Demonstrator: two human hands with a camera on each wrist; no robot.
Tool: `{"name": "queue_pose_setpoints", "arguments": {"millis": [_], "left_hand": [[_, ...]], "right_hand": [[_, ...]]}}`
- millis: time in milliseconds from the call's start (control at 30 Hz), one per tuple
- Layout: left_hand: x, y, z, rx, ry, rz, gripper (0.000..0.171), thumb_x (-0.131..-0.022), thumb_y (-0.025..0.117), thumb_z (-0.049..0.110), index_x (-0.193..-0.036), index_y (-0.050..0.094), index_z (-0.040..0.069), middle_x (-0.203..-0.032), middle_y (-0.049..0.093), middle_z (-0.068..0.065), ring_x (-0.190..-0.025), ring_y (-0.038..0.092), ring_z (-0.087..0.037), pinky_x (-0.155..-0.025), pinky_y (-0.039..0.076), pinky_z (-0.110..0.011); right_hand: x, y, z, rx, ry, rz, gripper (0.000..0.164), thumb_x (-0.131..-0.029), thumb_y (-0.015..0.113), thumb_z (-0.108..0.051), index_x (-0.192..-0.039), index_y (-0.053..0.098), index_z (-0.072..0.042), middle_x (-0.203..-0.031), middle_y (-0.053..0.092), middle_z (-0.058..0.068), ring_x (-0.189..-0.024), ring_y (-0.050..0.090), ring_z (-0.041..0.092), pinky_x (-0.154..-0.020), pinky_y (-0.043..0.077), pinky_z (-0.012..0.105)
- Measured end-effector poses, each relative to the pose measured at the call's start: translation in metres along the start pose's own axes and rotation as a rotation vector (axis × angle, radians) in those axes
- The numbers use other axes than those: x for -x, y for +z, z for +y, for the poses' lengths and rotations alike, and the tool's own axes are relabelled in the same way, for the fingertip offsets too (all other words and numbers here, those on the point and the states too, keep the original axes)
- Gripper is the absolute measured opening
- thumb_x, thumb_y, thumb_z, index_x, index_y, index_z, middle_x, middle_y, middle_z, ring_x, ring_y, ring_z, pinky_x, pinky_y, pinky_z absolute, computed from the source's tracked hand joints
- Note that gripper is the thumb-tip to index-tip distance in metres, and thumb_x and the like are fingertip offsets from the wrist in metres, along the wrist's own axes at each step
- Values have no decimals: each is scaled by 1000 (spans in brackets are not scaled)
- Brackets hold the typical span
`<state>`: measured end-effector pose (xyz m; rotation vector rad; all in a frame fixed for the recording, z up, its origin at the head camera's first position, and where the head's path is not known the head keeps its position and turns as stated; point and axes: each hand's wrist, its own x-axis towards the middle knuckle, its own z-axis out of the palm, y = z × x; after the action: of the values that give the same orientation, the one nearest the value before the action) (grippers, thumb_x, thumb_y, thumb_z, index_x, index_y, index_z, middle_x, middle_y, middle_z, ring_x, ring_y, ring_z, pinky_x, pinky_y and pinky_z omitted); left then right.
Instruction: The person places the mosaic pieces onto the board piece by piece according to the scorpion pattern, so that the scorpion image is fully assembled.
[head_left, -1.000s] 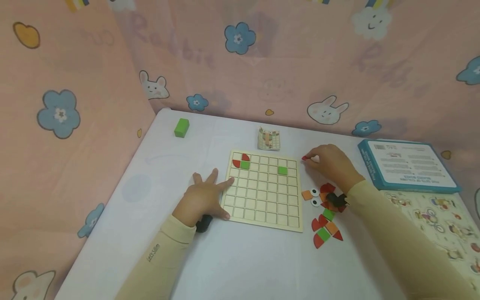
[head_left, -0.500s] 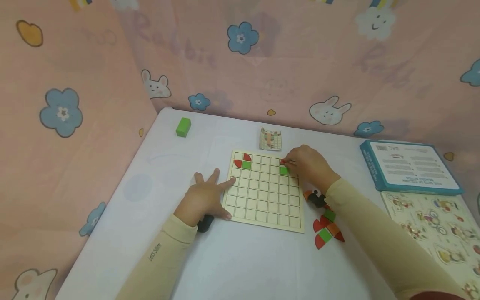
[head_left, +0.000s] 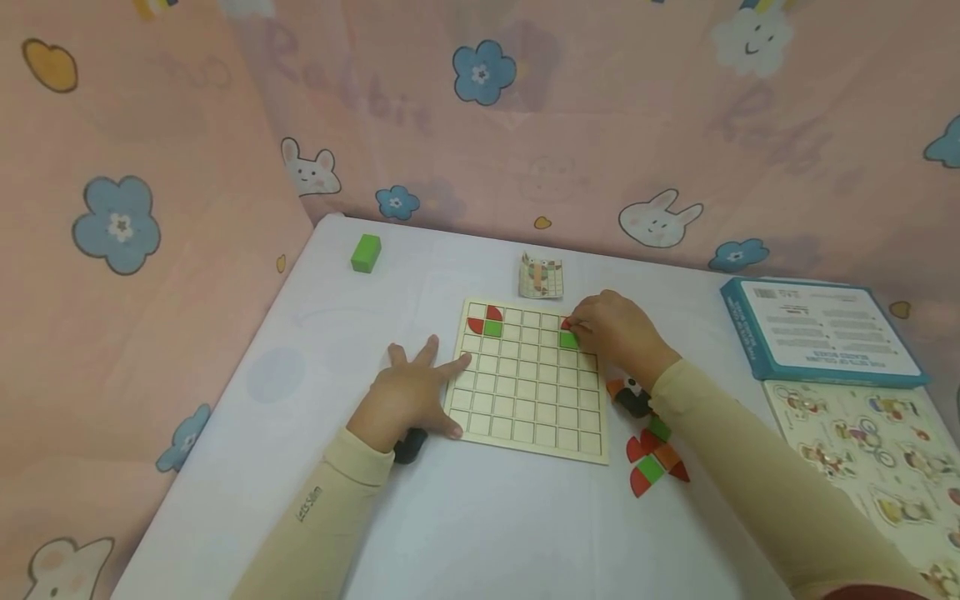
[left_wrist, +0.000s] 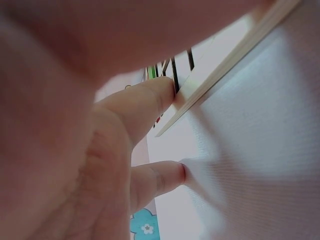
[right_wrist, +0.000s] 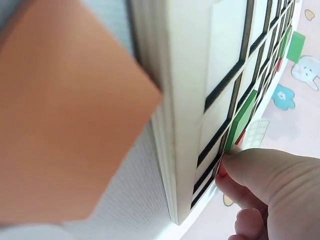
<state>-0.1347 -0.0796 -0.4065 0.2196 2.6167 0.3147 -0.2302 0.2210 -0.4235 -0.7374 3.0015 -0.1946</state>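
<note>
A square wooden grid board (head_left: pixel 516 387) lies on the white table. My left hand (head_left: pixel 405 396) is spread at its left side, thumb at the near corner and one fingertip (left_wrist: pixel 162 90) on the edge. My right hand (head_left: pixel 618 333) is over the board's far right, thumb and finger pinching a small red quarter-round tile (right_wrist: pixel 222 169). Red shows on both sides of the thumb tip, right beside a green square tile (right_wrist: pixel 242 120) in the grid. Two red quarter-round tiles (head_left: pixel 476 326) and another green square tile (head_left: pixel 492 329) lie in the far left cells.
Loose red, orange and green tiles (head_left: pixel 650 470) lie right of the board, partly under my right forearm; an orange tile (right_wrist: pixel 75 115) looms in the right wrist view. A pattern card (head_left: pixel 541 277) and green block (head_left: pixel 366 253) stand behind. A blue-edged box (head_left: pixel 825 333) and picture board (head_left: pixel 862 450) are rightmost.
My right hand has moved left from beside the board to its far right cells, bringing the red tile against the green one, and now stays there. My left hand has not moved.
</note>
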Motion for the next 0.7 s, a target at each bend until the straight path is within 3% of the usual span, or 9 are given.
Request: {"name": "queue_pose_setpoints", "arguments": {"millis": [267, 467, 600, 700], "left_hand": [[-2, 1, -1, -7, 0, -3, 109, -64, 92, 50, -154, 31, 46, -170, 11, -10, -144, 12, -58, -92, 51, -56], [-2, 1, -1, -3, 3, 4, 108, -64, 92, 49, -154, 32, 45, -170, 11, -10, -143, 13, -57, -91, 51, -56], [-1, 1, 0, -1, 1, 7, 109, -64, 92, 49, -154, 32, 45, -170, 11, -10, -143, 15, -56, -90, 51, -53], [-1, 0, 0, 4, 3, 7, 108, -64, 92, 48, -154, 33, 45, -170, 11, -11, -142, 16, -55, -89, 51, -51]], "right_hand": [[5, -2, -7, 68, 36, -28, 23, -89, 76, -19, -111, 78, -14, -110, 76, 2, -91, 57, 23, -84, 51, 37], [10, -2, -6, 124, 59, -58, 30, -89, 77, -17, -118, 76, -22, -121, 72, -1, -106, 56, 24, -94, 49, 39], [13, -3, -2, 85, 88, -73, 41, -86, 78, -6, -121, 75, -26, -126, 68, 1, -116, 54, 27, -101, 48, 43], [15, -7, 3, 41, 112, -98, 42, -87, 73, 1, -121, 75, -23, -130, 65, 5, -122, 53, 31, -106, 46, 48]]}}
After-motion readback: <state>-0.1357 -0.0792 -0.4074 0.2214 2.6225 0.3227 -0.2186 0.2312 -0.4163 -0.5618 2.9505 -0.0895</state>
